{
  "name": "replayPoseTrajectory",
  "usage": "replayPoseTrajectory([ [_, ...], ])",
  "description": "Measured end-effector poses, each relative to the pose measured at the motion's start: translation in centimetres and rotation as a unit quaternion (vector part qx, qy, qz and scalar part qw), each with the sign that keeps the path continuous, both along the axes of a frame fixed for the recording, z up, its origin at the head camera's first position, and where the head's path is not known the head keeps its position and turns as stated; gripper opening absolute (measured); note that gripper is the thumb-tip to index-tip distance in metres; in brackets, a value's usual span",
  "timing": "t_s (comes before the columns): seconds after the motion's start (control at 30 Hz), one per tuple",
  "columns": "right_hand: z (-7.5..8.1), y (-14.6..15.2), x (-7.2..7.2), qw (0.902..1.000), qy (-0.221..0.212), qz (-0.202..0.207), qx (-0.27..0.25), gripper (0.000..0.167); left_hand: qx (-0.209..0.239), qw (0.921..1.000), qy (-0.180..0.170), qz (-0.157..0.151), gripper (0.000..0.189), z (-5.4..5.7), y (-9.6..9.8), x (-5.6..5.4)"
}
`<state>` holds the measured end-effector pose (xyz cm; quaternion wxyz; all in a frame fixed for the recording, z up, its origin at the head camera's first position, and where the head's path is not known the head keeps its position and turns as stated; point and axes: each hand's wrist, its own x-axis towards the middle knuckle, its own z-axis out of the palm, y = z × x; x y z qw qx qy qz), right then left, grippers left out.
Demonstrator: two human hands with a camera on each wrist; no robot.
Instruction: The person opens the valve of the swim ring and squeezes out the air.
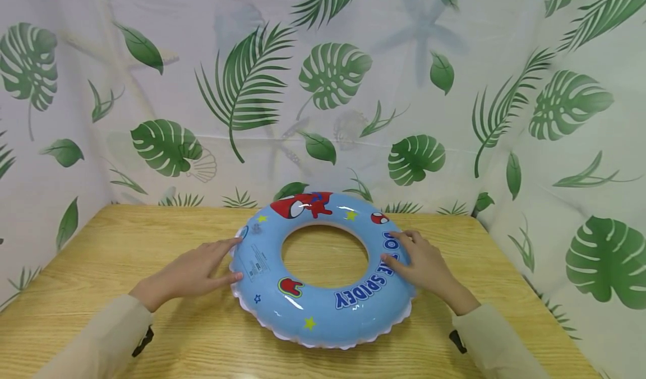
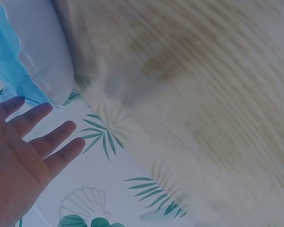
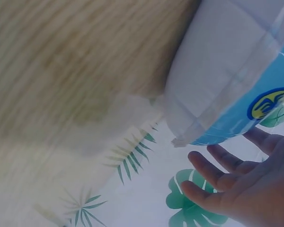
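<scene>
A blue inflated swim ring [image 1: 323, 317] lies flat on the wooden table, printed with red figures, yellow stars and lettering, with a pale scalloped seam round its outside. My left hand [image 1: 194, 269] touches its left edge with the fingertips, fingers extended. On the right side my right hand [image 1: 424, 261] rests thumb and fingers on the top by the lettering. In the left wrist view the left hand [image 2: 23, 156] has spread fingers beside the ring's [image 2: 38, 52] edge. The right wrist view shows the right hand [image 3: 246, 175] with fingers loosely extended at the ring's [image 3: 227, 71] side.
The wooden table [image 1: 166, 227] reaches back to a white cloth [image 1: 282, 98] printed with green leaves, which also hangs along both sides. Pale sleeves [image 1: 98, 340] with a dark strap [image 1: 143, 341] cover the forearms.
</scene>
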<state>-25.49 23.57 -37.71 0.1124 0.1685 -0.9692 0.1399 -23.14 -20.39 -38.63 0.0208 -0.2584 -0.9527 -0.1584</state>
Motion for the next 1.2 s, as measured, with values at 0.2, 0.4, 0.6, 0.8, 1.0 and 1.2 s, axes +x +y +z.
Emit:
replayPoseTrajectory([
  [0.2,0.5,-0.1,-0.2,1.0000,-0.002,0.002,0.008,0.061,-0.008,0.9998,0.018,0.009,0.077,0.7,0.1,-0.5],
  [0.4,1.4,-0.9,-0.6,0.9998,0.008,0.018,0.000,0.060,0.002,0.9987,0.048,0.019,0.071,1.7,1.0,-1.5],
  [0.6,2.9,-2.9,-0.9,0.9974,0.035,0.061,-0.017,0.055,0.009,0.9973,0.061,0.039,0.067,2.4,2.0,-2.4],
  [0.8,3.9,-5.5,-1.5,0.9926,0.061,0.104,-0.015,0.053,0.015,0.9964,0.074,0.039,0.065,2.7,2.7,-3.4],
  [1.0,4.6,-8.1,-2.3,0.9878,0.076,0.136,-0.005,0.048,0.014,0.9938,0.105,0.034,0.060,2.9,3.1,-4.2],
  [1.2,5.0,-10.4,-3.2,0.9847,0.075,0.157,0.004,0.046,0.031,0.9917,0.122,0.024,0.055,2.5,3.0,-5.0],
])
